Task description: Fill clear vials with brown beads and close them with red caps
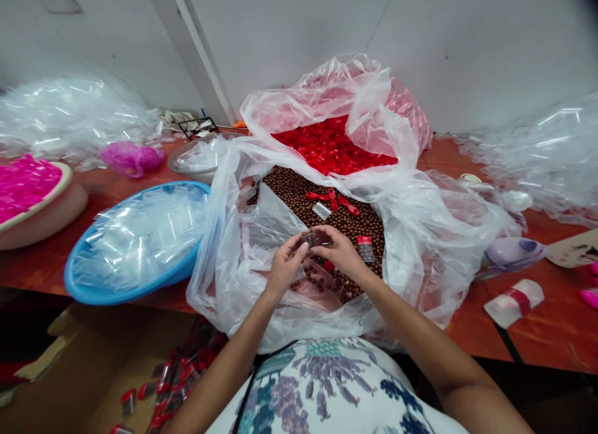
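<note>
Over an open plastic bag of small brown balls, both my hands are closed around a small clear plastic box with brown balls in it. My left hand grips its left side, and my right hand has its fingers curled at the right side. Just beyond, a clear box lies on the balls beside several red caps. Right of my right hand is a filled box with a red lid. My fingers partly cover the held box.
Behind stands a bag of red plastic caps. To the left are a blue basin of clear plastic pieces and a pale bowl of pink pieces. A cardboard box below holds red-lidded boxes. A tape roll lies at right.
</note>
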A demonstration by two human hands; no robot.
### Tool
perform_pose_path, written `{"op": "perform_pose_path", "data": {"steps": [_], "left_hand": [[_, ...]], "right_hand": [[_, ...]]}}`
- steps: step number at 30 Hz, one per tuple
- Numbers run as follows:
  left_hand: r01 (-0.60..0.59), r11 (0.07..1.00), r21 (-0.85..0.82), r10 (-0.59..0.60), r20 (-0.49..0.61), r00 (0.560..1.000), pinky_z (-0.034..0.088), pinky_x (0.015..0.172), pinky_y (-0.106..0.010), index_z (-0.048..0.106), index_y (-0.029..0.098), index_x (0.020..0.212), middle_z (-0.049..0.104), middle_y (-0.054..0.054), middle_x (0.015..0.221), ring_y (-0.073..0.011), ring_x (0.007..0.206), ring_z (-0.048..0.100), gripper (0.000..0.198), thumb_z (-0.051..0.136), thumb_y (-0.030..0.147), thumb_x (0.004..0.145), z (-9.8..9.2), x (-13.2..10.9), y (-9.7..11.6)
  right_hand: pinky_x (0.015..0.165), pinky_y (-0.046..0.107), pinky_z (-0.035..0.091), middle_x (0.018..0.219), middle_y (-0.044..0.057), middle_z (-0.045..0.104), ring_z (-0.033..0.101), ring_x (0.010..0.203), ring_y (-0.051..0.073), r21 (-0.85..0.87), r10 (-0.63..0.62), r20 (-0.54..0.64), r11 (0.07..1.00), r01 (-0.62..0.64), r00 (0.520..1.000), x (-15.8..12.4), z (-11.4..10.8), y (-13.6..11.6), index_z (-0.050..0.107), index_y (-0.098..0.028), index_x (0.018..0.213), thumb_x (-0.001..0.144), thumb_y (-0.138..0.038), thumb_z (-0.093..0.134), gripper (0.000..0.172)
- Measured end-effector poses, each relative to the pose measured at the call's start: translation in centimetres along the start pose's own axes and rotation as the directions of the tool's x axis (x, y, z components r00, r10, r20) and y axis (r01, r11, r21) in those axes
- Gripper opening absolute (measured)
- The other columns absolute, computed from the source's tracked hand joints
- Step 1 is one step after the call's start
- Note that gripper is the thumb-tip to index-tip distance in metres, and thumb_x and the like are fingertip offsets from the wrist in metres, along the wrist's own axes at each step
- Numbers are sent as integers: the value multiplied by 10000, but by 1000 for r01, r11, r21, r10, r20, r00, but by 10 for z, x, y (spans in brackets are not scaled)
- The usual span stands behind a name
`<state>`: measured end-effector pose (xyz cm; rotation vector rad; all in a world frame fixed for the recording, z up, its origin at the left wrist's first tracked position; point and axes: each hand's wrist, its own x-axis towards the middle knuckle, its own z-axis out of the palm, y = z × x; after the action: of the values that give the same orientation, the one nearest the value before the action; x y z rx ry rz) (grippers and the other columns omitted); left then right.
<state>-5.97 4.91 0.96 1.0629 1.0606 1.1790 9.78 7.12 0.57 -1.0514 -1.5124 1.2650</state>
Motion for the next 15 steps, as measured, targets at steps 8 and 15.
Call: {"op": "perform_pose_path", "data": {"steps": [8, 15], "left_hand": [[47, 998, 33, -46, -26, 999, 535, 778, -317, 610, 153, 1176, 642, -98, 1173, -222, 984, 622, 471, 673, 376, 766, -13, -11, 12], [46, 994, 103, -47, 11, 999, 508, 841, -328, 642, 164, 1150, 646, -96, 1178, -231, 1026, 608, 449, 690, 364, 751, -16, -14, 7]], "right_hand": [[823, 292, 485, 1124, 38, 519, 567, 921, 139, -22, -37, 76, 999, 39, 996, -1, -2, -12, 479, -284, 1327, 770, -217, 660, 590], [925, 329, 428, 1076, 33, 563, 554, 974, 151, -178, -194, 180, 958, 226, 964, 4, -4, -26, 584, -282, 1222, 862, -246, 584, 362]]}}
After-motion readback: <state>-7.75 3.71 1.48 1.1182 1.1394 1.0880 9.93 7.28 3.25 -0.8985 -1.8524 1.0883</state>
